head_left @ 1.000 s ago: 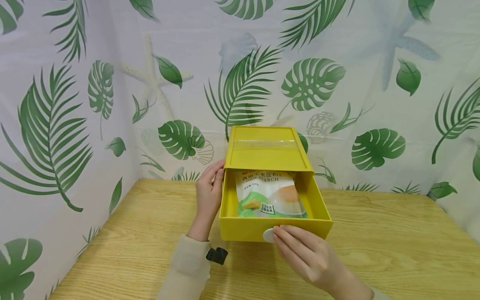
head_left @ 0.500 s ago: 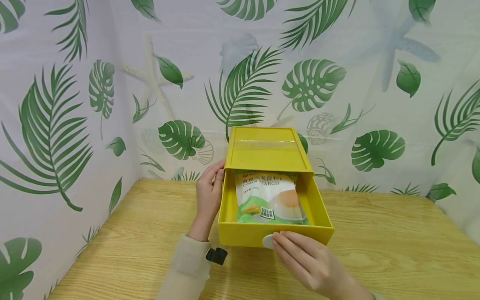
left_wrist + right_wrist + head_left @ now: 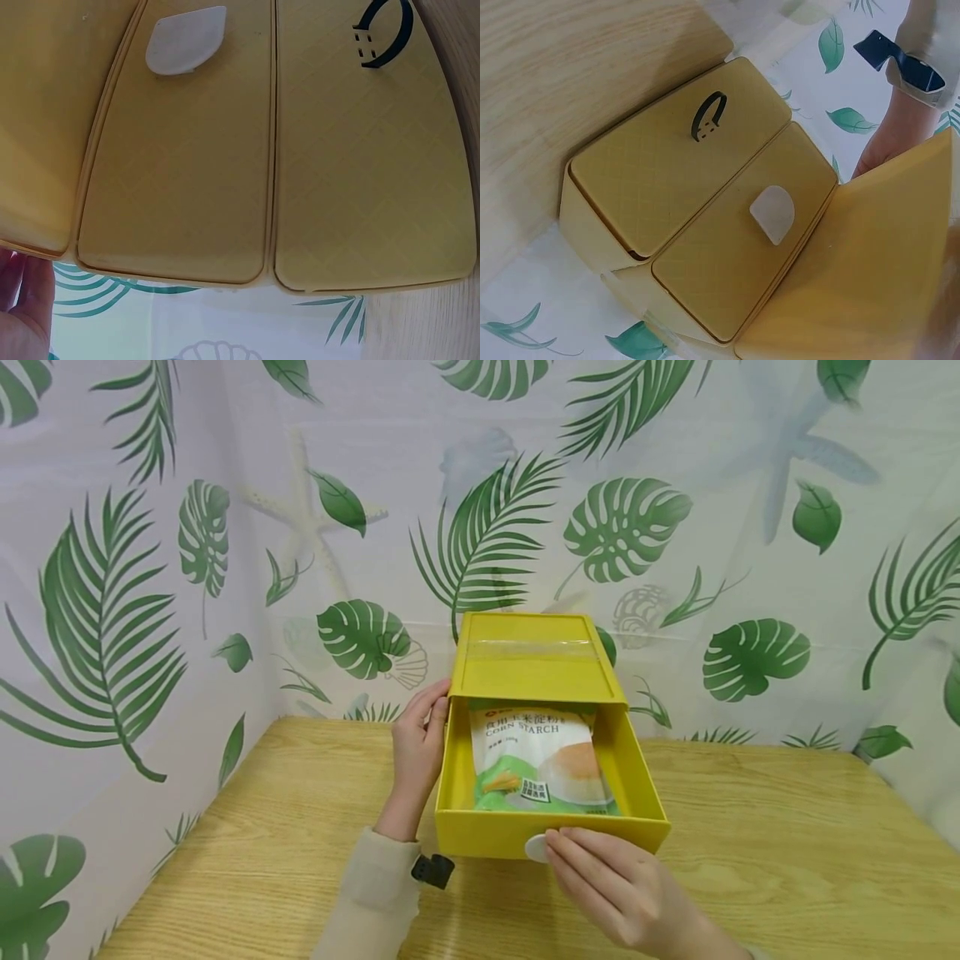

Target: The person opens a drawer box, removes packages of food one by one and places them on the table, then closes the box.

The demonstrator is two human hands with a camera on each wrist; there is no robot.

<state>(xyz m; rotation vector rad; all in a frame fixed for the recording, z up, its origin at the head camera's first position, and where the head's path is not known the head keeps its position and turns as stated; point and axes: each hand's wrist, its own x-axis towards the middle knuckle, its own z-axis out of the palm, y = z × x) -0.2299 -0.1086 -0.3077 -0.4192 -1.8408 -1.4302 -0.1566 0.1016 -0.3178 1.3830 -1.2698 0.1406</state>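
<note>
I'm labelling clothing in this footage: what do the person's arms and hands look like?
The left hand is ungloved, below a beige sleeve with a black strap-like piece at the cuff. The right hand is ungloved too; only a pale edge of the right sleeve shows.

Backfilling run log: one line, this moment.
right hand: pinches white tab; left hand: against cabinet side; top drawer: pulled open; corn starch bag: inside
</note>
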